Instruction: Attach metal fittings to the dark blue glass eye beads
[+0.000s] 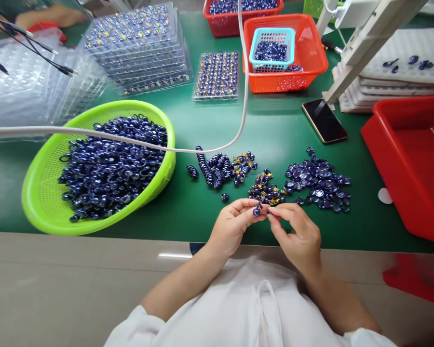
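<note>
Between the thumb and fingers of my left hand [231,224] is a small shiny dark-blue piece with a rounded end [257,210]. My right hand [298,231] pinches close beside it, its fingertips on a tiny dark part [269,212] whose kind I cannot make out. Just beyond my fingers lies a pile of dark pieces with gold-orange glints [265,185]. Flat, shiny dark discs [320,183] are heaped to the right of it. Rows of stacked dark-blue pieces [204,168] lie to the left, with a single small one [224,197] nearer me.
A green basket [36,202] full of dark looped pieces stands left. Behind are stacked clear trays [181,58], one single filled tray [215,96] and an orange basket [311,53]. A phone [324,120] and red bin [394,159] are right. A white cable [188,150] hangs across.
</note>
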